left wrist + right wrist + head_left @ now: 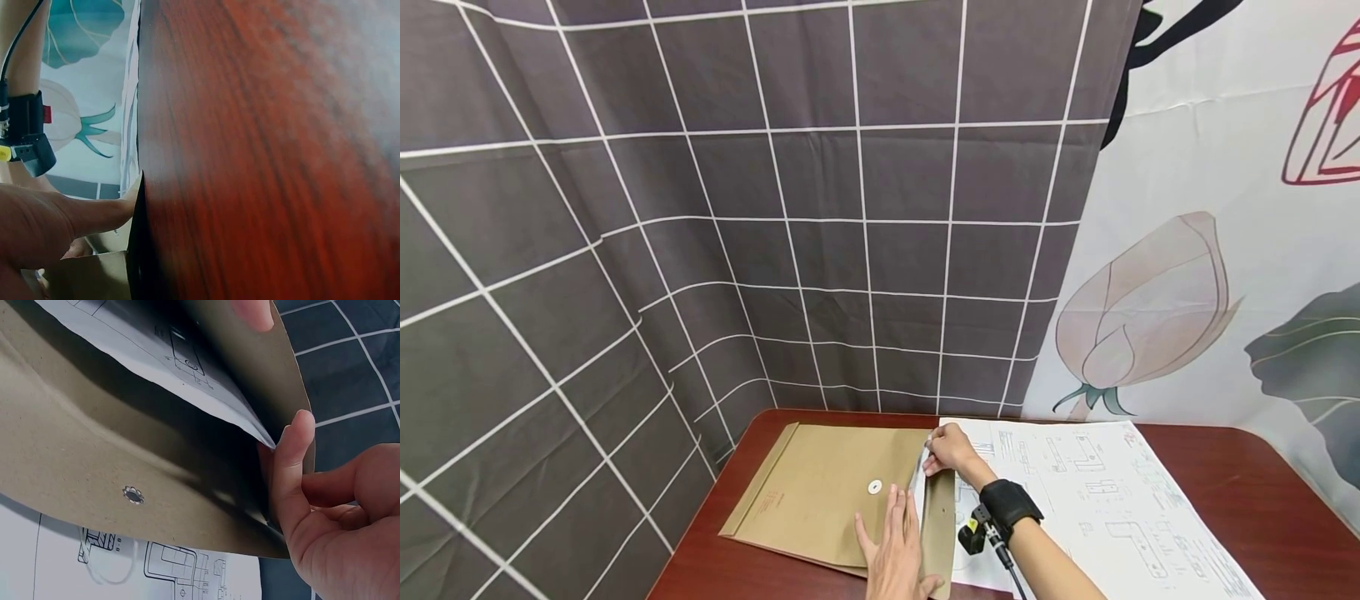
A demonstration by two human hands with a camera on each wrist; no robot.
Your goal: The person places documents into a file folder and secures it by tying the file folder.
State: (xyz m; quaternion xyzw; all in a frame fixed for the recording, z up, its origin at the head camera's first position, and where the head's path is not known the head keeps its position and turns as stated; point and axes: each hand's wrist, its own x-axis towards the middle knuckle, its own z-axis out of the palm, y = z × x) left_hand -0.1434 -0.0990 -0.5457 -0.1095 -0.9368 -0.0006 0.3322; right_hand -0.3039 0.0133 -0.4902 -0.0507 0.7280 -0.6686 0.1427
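A brown kraft document envelope [820, 483] lies on the table with its flap [937, 533] folded open to the right. Inside its mouth, white sheets with line drawings [156, 356] show in the right wrist view. My right hand [951, 450] grips the envelope's far edge at the mouth, its fingers [297, 434] curled round the edge beside the sheets' corner. Flat on the envelope's near right part rests my left hand [895, 546], fingers straight. Its thumb [100, 215] reaches out over the flap in the left wrist view.
Large white drawing sheets [1097, 500] cover the table right of the envelope, partly under the flap. The reddish-brown table [1247, 483] ends at a grey gridded curtain [820, 258] behind. A white button [875, 487] sits on the envelope.
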